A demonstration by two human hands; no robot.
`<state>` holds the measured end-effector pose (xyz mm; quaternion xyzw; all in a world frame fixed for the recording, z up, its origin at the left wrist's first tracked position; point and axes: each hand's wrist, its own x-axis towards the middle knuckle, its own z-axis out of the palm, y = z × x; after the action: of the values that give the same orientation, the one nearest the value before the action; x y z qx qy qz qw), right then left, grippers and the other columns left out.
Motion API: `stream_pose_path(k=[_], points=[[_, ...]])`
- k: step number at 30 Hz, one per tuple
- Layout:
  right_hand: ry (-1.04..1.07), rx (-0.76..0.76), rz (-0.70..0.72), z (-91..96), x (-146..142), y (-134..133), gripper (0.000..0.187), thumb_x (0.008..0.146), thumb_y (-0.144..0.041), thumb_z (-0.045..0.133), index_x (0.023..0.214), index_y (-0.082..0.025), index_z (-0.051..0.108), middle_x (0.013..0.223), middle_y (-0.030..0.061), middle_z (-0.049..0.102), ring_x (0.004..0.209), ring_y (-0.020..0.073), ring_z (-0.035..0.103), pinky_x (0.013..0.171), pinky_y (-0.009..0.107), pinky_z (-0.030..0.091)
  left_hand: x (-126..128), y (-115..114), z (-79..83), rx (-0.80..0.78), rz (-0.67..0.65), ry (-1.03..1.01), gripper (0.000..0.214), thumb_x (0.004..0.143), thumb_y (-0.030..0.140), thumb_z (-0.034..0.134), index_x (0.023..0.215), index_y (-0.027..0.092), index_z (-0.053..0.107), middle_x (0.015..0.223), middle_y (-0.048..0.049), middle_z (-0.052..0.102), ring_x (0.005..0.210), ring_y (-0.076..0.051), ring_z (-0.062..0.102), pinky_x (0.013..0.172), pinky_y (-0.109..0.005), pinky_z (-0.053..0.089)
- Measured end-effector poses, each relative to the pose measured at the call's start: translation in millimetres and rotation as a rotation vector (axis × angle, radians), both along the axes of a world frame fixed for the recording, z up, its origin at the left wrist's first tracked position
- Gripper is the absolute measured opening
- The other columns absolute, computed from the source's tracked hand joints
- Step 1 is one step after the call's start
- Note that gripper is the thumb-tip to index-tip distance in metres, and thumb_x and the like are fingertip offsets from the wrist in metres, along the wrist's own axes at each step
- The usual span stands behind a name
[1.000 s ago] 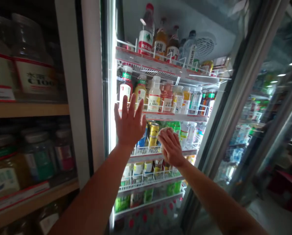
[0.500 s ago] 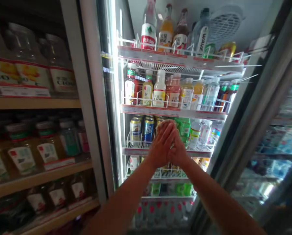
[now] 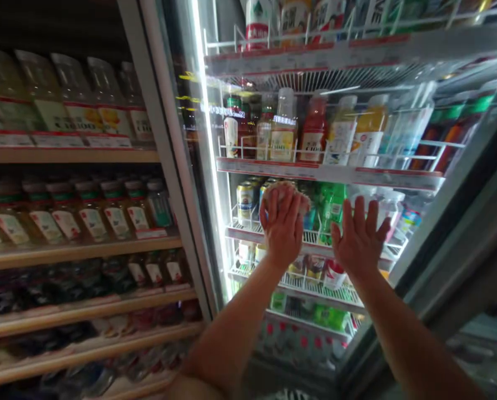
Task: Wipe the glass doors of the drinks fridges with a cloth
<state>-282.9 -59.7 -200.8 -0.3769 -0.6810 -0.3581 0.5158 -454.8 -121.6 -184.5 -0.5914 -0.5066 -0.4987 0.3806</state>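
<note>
My left hand (image 3: 282, 225) presses a whitish cloth (image 3: 289, 190) flat against the glass door (image 3: 198, 144) of a lit drinks fridge, level with the shelf of cans (image 3: 245, 201). Part of the cloth shows above the fingertips. My right hand (image 3: 360, 241) lies open on the same glass a little to the right, fingers spread and holding nothing. Behind the glass, bottles (image 3: 315, 133) stand on the white wire shelf (image 3: 327, 173) above my hands, and green bottles (image 3: 330, 208) stand between them.
To the left, wooden shelves (image 3: 73, 247) carry rows of bottled drinks (image 3: 102, 214). The fridge's grey door frame (image 3: 452, 222) runs diagonally on the right. Lower fridge shelves (image 3: 306, 286) hold more cans and bottles.
The cloth went from my right hand to my left as the hands met. My right hand has moved right and opened on the glass. The view has shifted closer and lower.
</note>
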Motion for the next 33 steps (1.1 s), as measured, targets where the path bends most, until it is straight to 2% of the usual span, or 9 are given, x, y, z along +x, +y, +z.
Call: stream_pose_path(k=[5, 10, 13, 17, 19, 21, 25, 29, 33], points=[[-0.019, -0.050, 0.038, -0.9, 3, -2, 0.065, 0.106, -0.041, 0.042, 0.164, -0.023, 0.018, 0.165, 0.0099, 0.024, 0.156, 0.0331, 0.016, 0.126, 0.060, 0.009, 9, -3, -2.3, -0.071, 0.056, 0.011, 0.050, 0.106, 0.031, 0.041, 0.155, 0.020, 0.043, 0.165, -0.0073, 0.030, 0.157, -0.027, 0.009, 0.129, -0.055, 0.014], [-0.022, -0.022, 0.085, -2.1, 3, 1, 0.068, 0.106, -0.039, 0.042, 0.165, -0.023, 0.011, 0.167, 0.0074, 0.020, 0.157, 0.0307, 0.011, 0.127, 0.058, 0.004, 24, 8, 20.6, -0.095, 0.124, -0.014, 0.056, 0.104, 0.029, 0.042, 0.159, 0.019, 0.035, 0.170, -0.0080, 0.010, 0.157, -0.030, 0.003, 0.127, -0.056, 0.019], [-0.014, -0.024, 0.110, -2.3, 2, 1, 0.067, 0.106, -0.039, 0.041, 0.164, -0.024, 0.012, 0.167, 0.0066, 0.019, 0.157, 0.0302, 0.011, 0.128, 0.058, 0.003, 31, 17, 22.5, -0.071, 0.165, 0.003, 0.055, 0.106, 0.029, 0.039, 0.158, 0.014, 0.036, 0.169, -0.0105, 0.018, 0.157, -0.030, -0.001, 0.128, -0.057, 0.015], [0.004, -0.024, 0.091, -2.9, 0, 2, 0.063, 0.106, -0.041, 0.040, 0.163, -0.023, 0.020, 0.166, 0.0060, 0.021, 0.157, 0.0296, 0.012, 0.128, 0.057, 0.002, 28, 21, -8.6, -0.025, 0.150, 0.147, 0.051, 0.106, 0.035, 0.043, 0.153, 0.016, 0.047, 0.165, -0.0089, 0.031, 0.157, -0.030, 0.000, 0.128, -0.058, 0.015], [0.000, -0.032, 0.057, -3.0, 0, 3, 0.062, 0.106, -0.043, 0.039, 0.163, -0.023, 0.024, 0.166, 0.0054, 0.021, 0.157, 0.0292, 0.013, 0.129, 0.056, 0.001, 18, 18, -24.9, -0.056, 0.066, 0.280, 0.049, 0.105, 0.038, 0.046, 0.151, 0.022, 0.050, 0.163, -0.0050, 0.036, 0.157, -0.028, -0.001, 0.128, -0.057, 0.013], [-0.005, -0.042, 0.028, -2.8, -1, 3, 0.060, 0.106, -0.044, 0.038, 0.162, -0.023, 0.027, 0.166, 0.0043, 0.022, 0.157, 0.0281, 0.014, 0.129, 0.055, 0.001, 4, 16, -31.4, -0.090, -0.024, 0.379, 0.049, 0.104, 0.039, 0.048, 0.151, 0.026, 0.050, 0.161, -0.0024, 0.040, 0.157, -0.025, -0.002, 0.129, -0.055, 0.012], [0.010, -0.078, 0.005, -1.9, -2, 2, 0.057, 0.107, -0.044, 0.035, 0.161, -0.025, 0.030, 0.165, 0.0029, 0.025, 0.157, 0.0257, 0.014, 0.130, 0.054, 0.002, -15, 17, -16.0, -0.064, -0.078, 0.348, 0.050, 0.104, 0.035, 0.048, 0.152, 0.022, 0.049, 0.160, -0.0055, 0.040, 0.157, -0.026, -0.004, 0.129, -0.056, 0.012], [0.018, -0.124, 0.025, -2.4, -2, 1, 0.057, 0.106, -0.044, 0.035, 0.160, -0.026, 0.032, 0.165, 0.0040, 0.026, 0.157, 0.0254, 0.013, 0.130, 0.055, 0.003, -11, 15, -4.4, 0.001, -0.033, 0.208, 0.050, 0.102, 0.024, 0.049, 0.152, 0.021, 0.050, 0.163, -0.0081, 0.033, 0.156, -0.031, -0.006, 0.126, -0.065, 0.016], [0.023, -0.080, -0.015, -3.1, -2, 3, 0.055, 0.106, -0.043, 0.037, 0.158, -0.025, 0.037, 0.164, 0.0055, 0.029, 0.157, 0.0246, 0.013, 0.129, 0.053, 0.005, -13, 10, -7.6, -0.048, -0.112, 0.424, 0.048, 0.100, 0.018, 0.052, 0.147, 0.030, 0.056, 0.158, -0.0017, 0.044, 0.156, -0.029, 0.004, 0.126, -0.060, 0.022]])
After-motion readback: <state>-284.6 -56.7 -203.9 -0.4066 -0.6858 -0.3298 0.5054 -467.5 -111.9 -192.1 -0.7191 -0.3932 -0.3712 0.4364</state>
